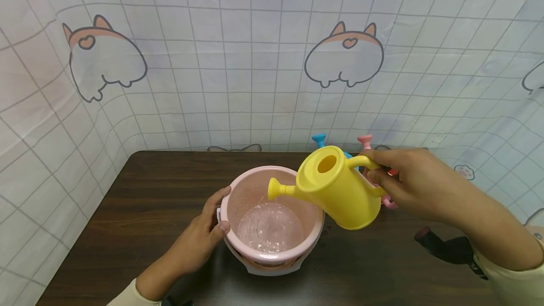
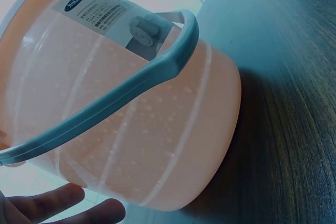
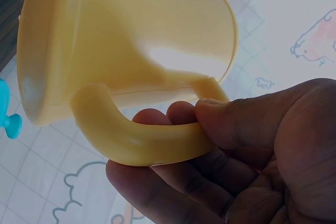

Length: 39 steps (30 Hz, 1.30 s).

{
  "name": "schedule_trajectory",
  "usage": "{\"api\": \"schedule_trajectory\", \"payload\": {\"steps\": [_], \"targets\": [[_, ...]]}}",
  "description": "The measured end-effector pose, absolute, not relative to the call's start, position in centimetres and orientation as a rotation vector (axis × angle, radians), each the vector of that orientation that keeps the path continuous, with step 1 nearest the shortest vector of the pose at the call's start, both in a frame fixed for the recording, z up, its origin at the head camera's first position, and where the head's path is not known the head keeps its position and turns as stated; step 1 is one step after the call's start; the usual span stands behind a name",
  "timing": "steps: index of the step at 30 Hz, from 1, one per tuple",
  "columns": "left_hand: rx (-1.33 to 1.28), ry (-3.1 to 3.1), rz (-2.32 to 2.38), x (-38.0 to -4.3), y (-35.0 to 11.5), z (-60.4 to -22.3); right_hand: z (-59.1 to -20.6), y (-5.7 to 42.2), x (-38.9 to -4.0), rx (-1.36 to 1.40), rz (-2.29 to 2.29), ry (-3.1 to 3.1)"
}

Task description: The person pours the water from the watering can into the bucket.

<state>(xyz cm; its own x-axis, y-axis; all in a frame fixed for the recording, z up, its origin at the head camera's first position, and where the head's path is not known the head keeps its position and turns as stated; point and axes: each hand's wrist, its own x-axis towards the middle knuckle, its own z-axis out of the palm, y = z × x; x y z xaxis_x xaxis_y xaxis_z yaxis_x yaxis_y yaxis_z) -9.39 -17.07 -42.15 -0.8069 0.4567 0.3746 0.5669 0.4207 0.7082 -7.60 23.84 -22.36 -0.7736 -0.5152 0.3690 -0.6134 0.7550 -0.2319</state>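
Observation:
A pink bucket (image 1: 272,251) with water (image 1: 269,225) in its bottom stands on the dark wooden table. My left hand (image 1: 197,240) holds its left rim, thumb and forefinger at the edge; two other fingers (image 2: 100,211) show beside the wall in the left wrist view. The bucket's grey handle (image 2: 121,95) hangs down its front. In my right hand (image 1: 412,183) is the handle of a yellow watering can (image 1: 344,197), gripped between thumb and fingers. The can tilts left, its spout (image 1: 278,189) over the bucket. The water's surface is rippled.
Behind the yellow can stand a blue watering can (image 1: 318,140) and a pink one (image 1: 364,140), both partly hidden. A bit of red shows there too. A white grid-patterned cloth (image 1: 263,60) hangs behind and beside the table (image 1: 144,202).

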Motion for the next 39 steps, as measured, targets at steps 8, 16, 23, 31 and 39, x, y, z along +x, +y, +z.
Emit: {"api": "schedule_trajectory", "payload": {"steps": [8,16,23,31,39], "targets": [[-0.92,-2.547,-1.337,-9.36,-17.09,-41.96,-22.3,23.68,-7.61,0.884,0.505,-2.679],[-0.906,-2.555,-1.321,-9.47,-17.1,-41.79,-22.06,23.65,-7.54,0.876,0.501,-2.714],[-0.924,-2.548,-1.345,-9.53,-17.17,-41.99,-21.87,23.56,-7.49,0.84,0.489,-2.758],[-0.927,-2.548,-1.361,-9.55,-17.18,-42.18,-22.08,23.44,-7.52,0.843,0.49,-2.733],[-0.924,-2.552,-1.366,-9.51,-17.2,-42.16,-22.02,23.31,-7.47,0.822,0.504,-2.755]]}}
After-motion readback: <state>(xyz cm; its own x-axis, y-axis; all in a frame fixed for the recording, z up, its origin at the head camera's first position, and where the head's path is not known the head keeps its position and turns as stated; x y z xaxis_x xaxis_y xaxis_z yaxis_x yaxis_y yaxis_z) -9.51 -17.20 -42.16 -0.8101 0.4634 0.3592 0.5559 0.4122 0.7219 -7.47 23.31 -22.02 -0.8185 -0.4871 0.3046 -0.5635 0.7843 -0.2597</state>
